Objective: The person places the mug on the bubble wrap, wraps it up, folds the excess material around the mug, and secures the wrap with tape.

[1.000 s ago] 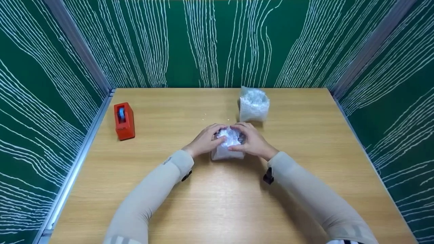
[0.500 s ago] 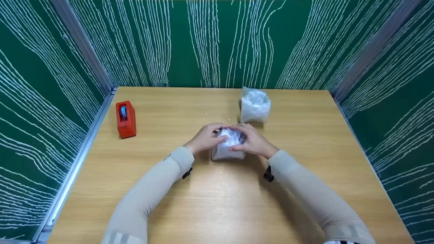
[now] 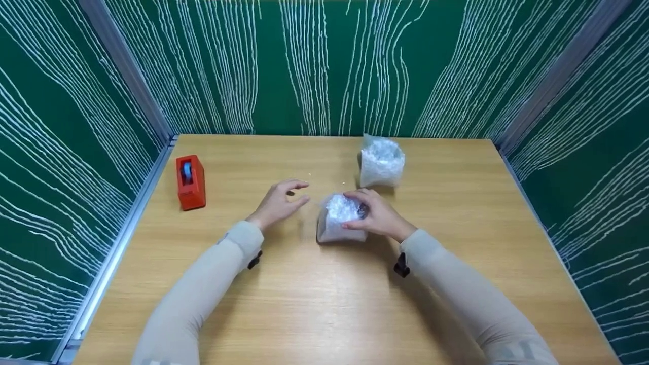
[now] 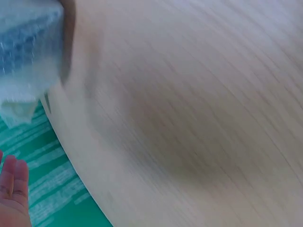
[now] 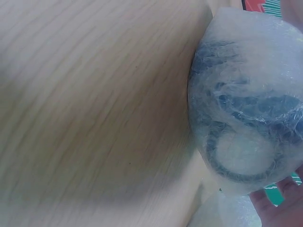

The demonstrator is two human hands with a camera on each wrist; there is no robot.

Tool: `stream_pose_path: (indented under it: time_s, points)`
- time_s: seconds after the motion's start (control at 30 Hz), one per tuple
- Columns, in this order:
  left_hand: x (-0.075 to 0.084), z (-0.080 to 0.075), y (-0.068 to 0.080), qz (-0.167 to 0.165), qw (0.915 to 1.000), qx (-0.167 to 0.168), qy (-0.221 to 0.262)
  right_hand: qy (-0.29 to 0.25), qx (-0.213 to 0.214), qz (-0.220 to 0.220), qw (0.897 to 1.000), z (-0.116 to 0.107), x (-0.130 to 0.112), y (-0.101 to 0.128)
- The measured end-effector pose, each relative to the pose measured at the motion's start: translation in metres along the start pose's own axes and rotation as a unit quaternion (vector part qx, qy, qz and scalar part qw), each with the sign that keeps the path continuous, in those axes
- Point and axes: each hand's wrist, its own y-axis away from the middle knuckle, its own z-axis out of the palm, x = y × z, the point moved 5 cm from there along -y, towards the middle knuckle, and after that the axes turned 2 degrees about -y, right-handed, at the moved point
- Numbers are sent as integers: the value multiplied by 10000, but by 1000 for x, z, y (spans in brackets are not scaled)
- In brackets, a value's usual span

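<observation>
A bubble-wrapped bundle (image 3: pixel 337 218) stands mid-table, its crinkled top shining. My right hand (image 3: pixel 376 215) holds it from the right, thumb in front and fingers behind the top. In the right wrist view a dark ring-shaped form shows through the wrap of the bundle (image 5: pixel 246 142), with fingertips (image 5: pixel 284 198) at its edge. My left hand (image 3: pixel 279 203) hovers to the left of the bundle, apart from it, with thumb and fingers spread and nothing visible between them. The left wrist view has the bundle (image 4: pixel 28 52) in the upper corner and part of my left hand (image 4: pixel 13 198) below.
Behind and right of the bundle stands a second bubble-wrapped bundle (image 3: pixel 383 165). A red tape dispenser (image 3: pixel 191 187) with a blue roll sits at the table's far left. Tiny pale specks lie on the wooden table (image 3: pixel 324 304). Green walls with white lines enclose the back and sides.
My left hand has let go of the bundle and moved left, away from it. My right hand keeps its hold in the same spot.
</observation>
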Motion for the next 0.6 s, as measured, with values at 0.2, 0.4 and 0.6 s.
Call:
stream_pose_path:
  time_s: [0.2, 0.4, 0.6]
  points:
    - [-18, -31, 17, -368, 9990, 245, -100, -58, 34, 51, 10000, 1, 1, 0]
    - [-35, -57, 34, -607, 9971, 448, -58, 18, 127, -127, 9998, 1, -2, -1]
    - [-52, -76, 50, -851, 9941, 675, -47, 0, 63, -2, 10000, 1, -1, 0]
